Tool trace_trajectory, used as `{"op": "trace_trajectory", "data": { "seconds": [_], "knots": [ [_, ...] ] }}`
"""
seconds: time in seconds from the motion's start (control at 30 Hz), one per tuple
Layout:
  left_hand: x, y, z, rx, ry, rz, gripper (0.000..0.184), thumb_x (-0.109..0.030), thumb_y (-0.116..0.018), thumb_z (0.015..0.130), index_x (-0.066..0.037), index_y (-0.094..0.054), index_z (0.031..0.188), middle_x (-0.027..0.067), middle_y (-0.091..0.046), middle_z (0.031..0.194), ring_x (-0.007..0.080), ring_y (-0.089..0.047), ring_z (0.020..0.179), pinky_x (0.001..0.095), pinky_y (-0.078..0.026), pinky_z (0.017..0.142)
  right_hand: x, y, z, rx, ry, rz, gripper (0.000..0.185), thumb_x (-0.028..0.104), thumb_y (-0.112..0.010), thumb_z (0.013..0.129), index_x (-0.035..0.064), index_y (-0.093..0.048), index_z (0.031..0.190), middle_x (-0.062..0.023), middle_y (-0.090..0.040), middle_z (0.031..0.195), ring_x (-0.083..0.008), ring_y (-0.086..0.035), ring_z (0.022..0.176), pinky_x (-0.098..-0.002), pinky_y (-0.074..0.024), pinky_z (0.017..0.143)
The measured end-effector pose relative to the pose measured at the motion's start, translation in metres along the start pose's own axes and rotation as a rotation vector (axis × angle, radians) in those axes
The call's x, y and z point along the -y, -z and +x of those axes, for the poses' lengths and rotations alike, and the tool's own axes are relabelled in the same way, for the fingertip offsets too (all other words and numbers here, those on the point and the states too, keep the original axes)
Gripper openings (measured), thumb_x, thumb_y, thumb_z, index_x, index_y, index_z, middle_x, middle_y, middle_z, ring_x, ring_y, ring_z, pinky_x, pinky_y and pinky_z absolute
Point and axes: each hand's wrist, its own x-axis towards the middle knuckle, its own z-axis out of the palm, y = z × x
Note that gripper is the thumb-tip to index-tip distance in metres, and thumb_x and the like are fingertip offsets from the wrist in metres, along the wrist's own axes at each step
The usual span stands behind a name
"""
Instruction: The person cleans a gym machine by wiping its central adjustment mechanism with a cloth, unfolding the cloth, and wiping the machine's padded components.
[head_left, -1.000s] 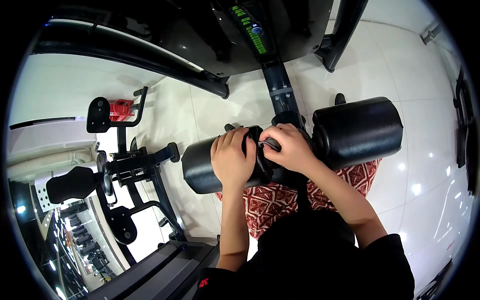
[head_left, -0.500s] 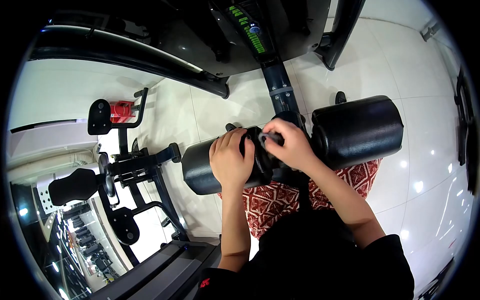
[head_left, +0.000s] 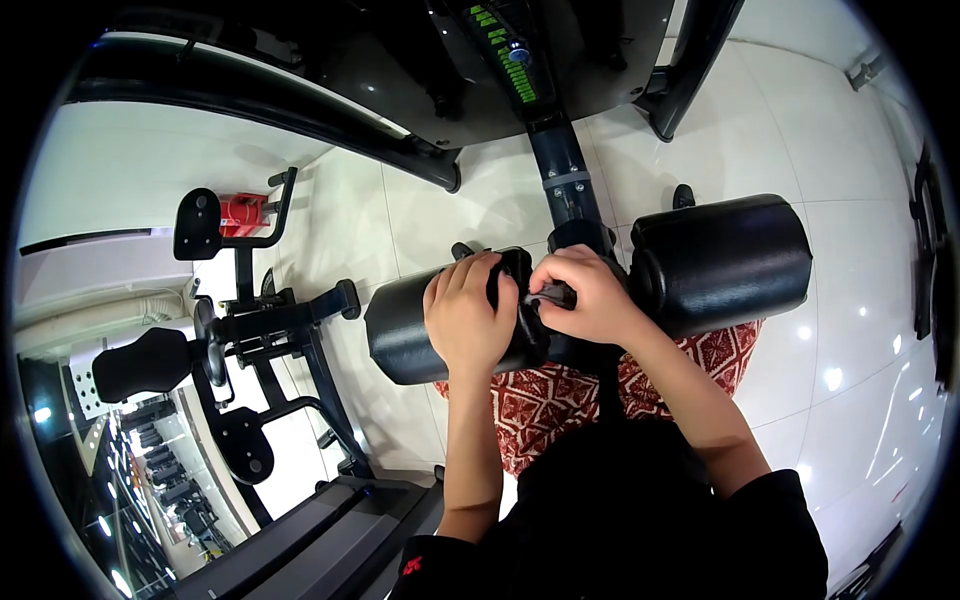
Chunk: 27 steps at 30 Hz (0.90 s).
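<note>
Two black padded rollers sit either side of a dark metal arm [head_left: 568,185] on a gym machine. My left hand [head_left: 468,312] is closed over the inner part of the left roller pad [head_left: 400,325], fingers over its top and thumb by its inner end. Close beside it, my right hand [head_left: 590,300] pinches a small dark grey piece [head_left: 553,294] with a lighter tip, against that inner end. Its exact kind is hard to make out, partly covered by the fingers. The right roller pad [head_left: 720,262] is untouched.
Below the rollers lies red-and-white patterned fabric [head_left: 540,410]. The machine's dark panel with a green scale [head_left: 505,55] rises ahead. Another black machine with pads [head_left: 145,365] stands at left, near a red object [head_left: 240,213] by the wall. Pale tiles [head_left: 740,130] cover the floor.
My right hand has shifted slightly down and turned, its fingers closing more around the small grey piece. My left hand stays on the roller pad. The view has moved a little.
</note>
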Motion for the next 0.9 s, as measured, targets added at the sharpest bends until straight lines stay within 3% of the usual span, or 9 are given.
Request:
{"op": "trace_trajectory", "data": {
  "seconds": [0.07, 0.13, 0.37, 0.63, 0.9],
  "knots": [
    [0.001, 0.000, 0.000, 0.012, 0.001, -0.008, 0.021, -0.022, -0.059, 0.082, -0.009, -0.068, 0.097, 0.0058, -0.069, 0.101, 0.0249, -0.063, 0.098, 0.0395, -0.043, 0.092, 0.002, -0.002, 0.001, 0.000, 0.001, -0.023, 0.021, 0.007, -0.066, 0.072, 0.0054, -0.057, 0.091, -0.0063, -0.063, 0.082, -0.0248, -0.061, 0.078, -0.0349, -0.0438, 0.082],
    [0.000, 0.000, 0.001, 0.009, 0.000, -0.012, 0.021, -0.021, -0.059, 0.082, -0.009, -0.068, 0.096, 0.0059, -0.069, 0.101, 0.0250, -0.063, 0.098, 0.0395, -0.043, 0.092, 0.005, -0.006, 0.003, -0.125, -0.139, 0.009, 0.021, 0.008, -0.066, 0.074, 0.0041, -0.057, 0.093, -0.0087, -0.063, 0.084, -0.0261, -0.061, 0.079, -0.0349, -0.0458, 0.080],
    [0.000, -0.001, -0.013, -0.071, -0.052, 0.007, 0.023, -0.020, -0.060, 0.081, -0.008, -0.067, 0.099, 0.0054, -0.068, 0.106, 0.0249, -0.062, 0.102, 0.0411, -0.042, 0.094, -0.004, -0.013, 0.006, -0.237, -0.145, -0.076, 0.020, 0.012, -0.066, 0.075, 0.0072, -0.058, 0.093, -0.0092, -0.064, 0.079, -0.0301, -0.062, 0.076, -0.0392, -0.0465, 0.076],
    [-0.004, 0.000, -0.037, -0.186, -0.088, -0.002, 0.030, -0.016, -0.060, 0.074, -0.008, -0.065, 0.103, 0.0058, -0.066, 0.110, 0.0263, -0.061, 0.105, 0.0398, -0.040, 0.094, 0.007, 0.002, -0.004, 0.082, 0.084, -0.043, 0.017, 0.007, -0.065, 0.061, 0.0072, -0.056, 0.076, -0.0050, -0.058, 0.074, -0.0255, -0.056, 0.075, -0.0357, -0.0420, 0.080],
    [-0.002, 0.000, 0.008, 0.019, 0.037, -0.002, 0.020, -0.020, -0.059, 0.082, -0.011, -0.068, 0.096, 0.0055, -0.069, 0.096, 0.0264, -0.063, 0.092, 0.0397, -0.045, 0.086, 0.008, 0.002, -0.001, 0.054, 0.110, -0.053, 0.018, 0.009, -0.069, 0.065, 0.0076, -0.058, 0.079, -0.0045, -0.059, 0.075, -0.0253, -0.057, 0.075, -0.0352, -0.0424, 0.080]
  ]
}}
